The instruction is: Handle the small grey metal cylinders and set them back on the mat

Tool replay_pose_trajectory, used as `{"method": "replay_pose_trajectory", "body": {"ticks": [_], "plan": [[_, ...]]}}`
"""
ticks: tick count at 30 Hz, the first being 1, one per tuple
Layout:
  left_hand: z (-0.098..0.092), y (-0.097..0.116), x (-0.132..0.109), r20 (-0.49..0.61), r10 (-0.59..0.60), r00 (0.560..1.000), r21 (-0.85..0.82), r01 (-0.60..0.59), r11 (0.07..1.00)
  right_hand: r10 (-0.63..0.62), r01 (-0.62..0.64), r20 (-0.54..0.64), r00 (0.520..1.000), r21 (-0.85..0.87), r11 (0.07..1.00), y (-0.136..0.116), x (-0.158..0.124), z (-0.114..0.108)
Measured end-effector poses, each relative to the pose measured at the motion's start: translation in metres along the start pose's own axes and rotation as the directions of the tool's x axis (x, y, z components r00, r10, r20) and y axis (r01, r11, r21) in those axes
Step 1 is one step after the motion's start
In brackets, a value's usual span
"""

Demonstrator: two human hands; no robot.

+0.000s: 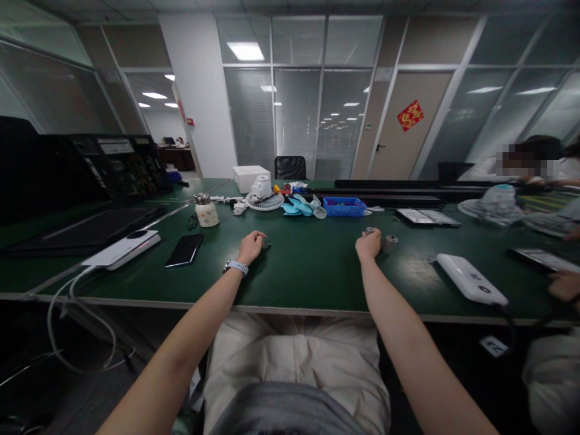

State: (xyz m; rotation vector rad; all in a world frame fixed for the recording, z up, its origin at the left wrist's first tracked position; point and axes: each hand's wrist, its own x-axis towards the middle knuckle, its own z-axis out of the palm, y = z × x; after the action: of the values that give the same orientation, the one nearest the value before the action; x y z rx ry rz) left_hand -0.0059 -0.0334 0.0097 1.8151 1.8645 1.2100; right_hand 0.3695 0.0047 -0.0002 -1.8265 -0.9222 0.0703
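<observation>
Two bare hands of mine are at the green counter point(308, 278), well apart from each other. Right of the frame's centre, my right hand point(368, 244) is closed round a small grey cylinder point(370, 230), whose top shows above my fingers. A second cylinder point(391, 243) stands upright just beside that hand, on its right. Left of centre, my left hand point(252, 246) has its fingers curled; a tiny dark piece point(267, 244) is at their tips, and I cannot tell whether they pinch it. I wear a watch point(237, 266) on that wrist.

Farther out, along the middle of the frame, lie a blue basket point(344, 208), some light-blue blades point(296, 206) and a white fan part point(261, 188), with a white box point(251, 177) behind. Toward the left, a black phone point(183, 251) lies near a cream bottle point(207, 214). Toward the right, a white device point(472, 280) lies near the counter's front edge. Another person's hand point(566, 284) shows at the right edge.
</observation>
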Motion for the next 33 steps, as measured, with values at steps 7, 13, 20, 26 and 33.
{"method": "replay_pose_trajectory", "body": {"ticks": [7,13,20,26,33], "plan": [[0.001,-0.002,0.002,-0.002,-0.007,1.000,0.010,0.007,1.000,-0.432,0.417,-0.090,0.897,-0.149,0.897,-0.035,-0.030,-0.010],[0.001,-0.004,0.003,-0.037,-0.037,0.999,0.024,0.037,0.999,-0.734,0.715,0.434,0.522,0.245,0.654,-0.088,-0.112,0.010],[-0.001,-0.003,0.000,-0.118,-0.091,0.989,0.061,0.098,0.993,-0.669,0.758,0.735,0.110,0.373,0.535,-0.113,-0.173,0.043],[-0.002,-0.002,0.000,-0.133,-0.103,0.986,0.067,0.112,0.991,-0.629,0.791,0.774,0.078,0.336,0.511,-0.119,-0.168,0.054],[-0.001,-0.004,0.001,-0.139,-0.123,0.983,0.073,0.134,0.988,-0.741,0.834,0.667,0.073,0.367,0.412,-0.111,-0.158,0.052]]}}
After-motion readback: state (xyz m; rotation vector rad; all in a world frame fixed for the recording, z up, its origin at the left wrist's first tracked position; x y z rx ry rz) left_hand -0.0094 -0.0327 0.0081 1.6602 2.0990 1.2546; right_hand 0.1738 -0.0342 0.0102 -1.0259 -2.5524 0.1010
